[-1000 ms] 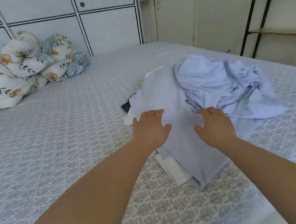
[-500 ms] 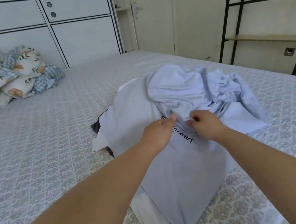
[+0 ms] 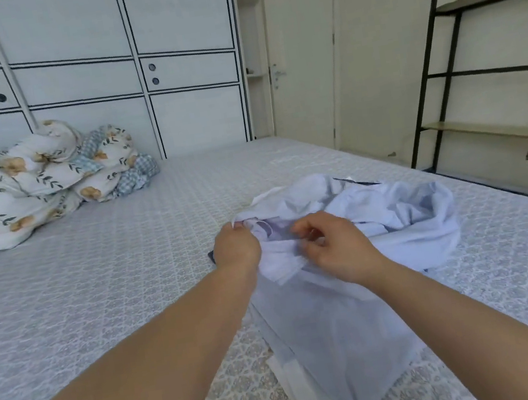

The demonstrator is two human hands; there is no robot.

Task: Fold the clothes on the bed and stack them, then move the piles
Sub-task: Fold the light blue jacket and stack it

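A heap of pale blue clothes [image 3: 408,222] lies on the patterned grey bed [image 3: 129,276], right of centre. A flat light blue garment [image 3: 333,337] spreads from the heap toward me, over a white piece [image 3: 300,391] and a dark one that peeks out at its left edge. My left hand [image 3: 236,249] grips the fabric at the heap's left edge. My right hand [image 3: 336,249] pinches a fold of pale cloth just to the right of it. Both hands hold the same bunched garment, raised a little off the heap.
A rumpled floral duvet [image 3: 22,189] sits at the bed's far left against the white panelled headboard wall [image 3: 99,87]. A black metal shelf frame [image 3: 464,78] stands beyond the bed's right edge. A closed door [image 3: 298,56] is at the back.
My hands went from lying flat on the light blue garment to reaching forward into the heap and gripping bunched cloth, which has risen. The view tilted up and shifted.
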